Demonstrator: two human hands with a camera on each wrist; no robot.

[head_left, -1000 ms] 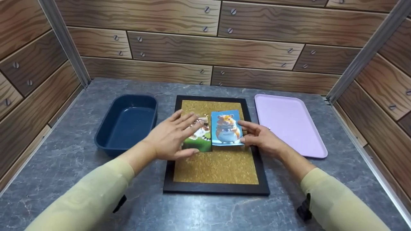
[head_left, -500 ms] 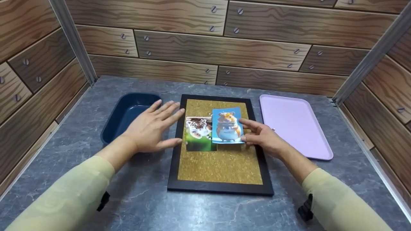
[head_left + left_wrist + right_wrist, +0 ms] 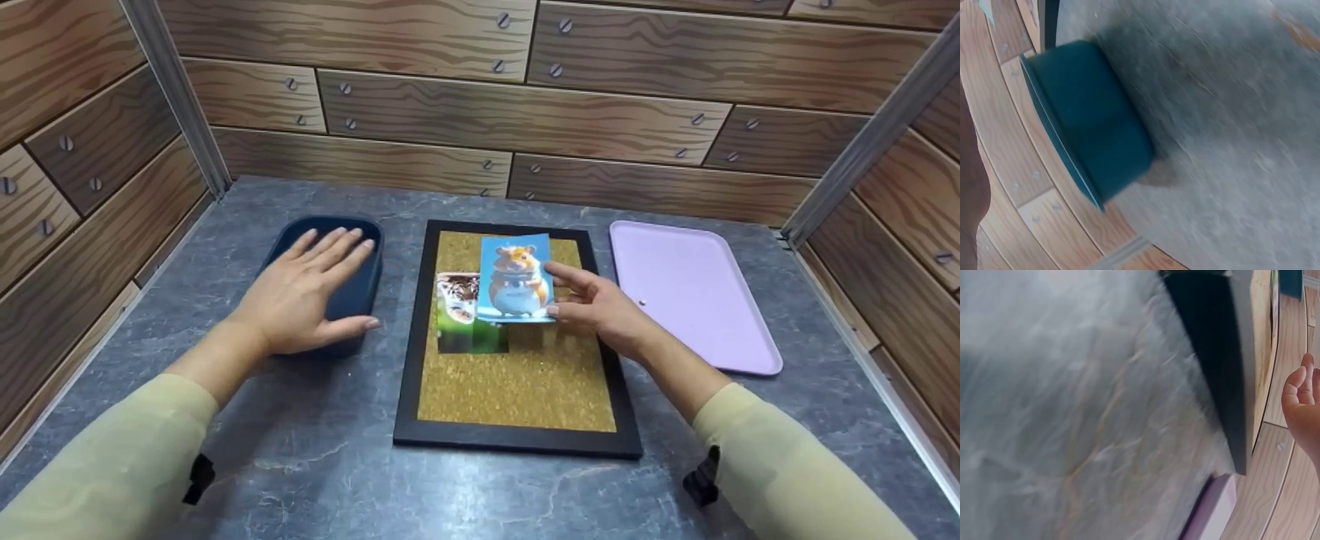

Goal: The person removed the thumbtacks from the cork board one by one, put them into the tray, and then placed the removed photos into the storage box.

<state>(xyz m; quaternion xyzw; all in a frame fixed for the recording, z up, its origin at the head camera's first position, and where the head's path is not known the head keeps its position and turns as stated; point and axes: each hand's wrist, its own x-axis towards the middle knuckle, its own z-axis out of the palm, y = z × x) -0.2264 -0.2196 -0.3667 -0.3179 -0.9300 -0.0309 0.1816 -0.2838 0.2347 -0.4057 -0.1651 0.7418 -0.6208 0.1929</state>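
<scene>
And here's the right hand (image 3: 600,307), right of centre in the head view, thumb and fingers pinching the right-hand edge of a blue rectangular card with an orange-and-white hamster (image 3: 516,281), which hangs at mid-frame over a rectangular brown cork board in a black frame (image 3: 517,397). Its left edge overlaps, in view, a glossy green-and-white tiger picture (image 3: 461,339) on that board. A light edge grip looks right here: squeeze harder and the card may bow. Its far side is unsupported, so level and slow should serve best, with clearance over the tiger picture (a dragged corner could nudge it askew). Over at centre left, the left hand (image 3: 300,296) is released, fingers spread and holding nothing, above a deep navy-blue rounded bin (image 3: 367,292); I can't tell whether it touches. Those flat fingers would steady a card nicely. Upper right, a pale lilac rectangular tray (image 3: 686,289).
</scene>
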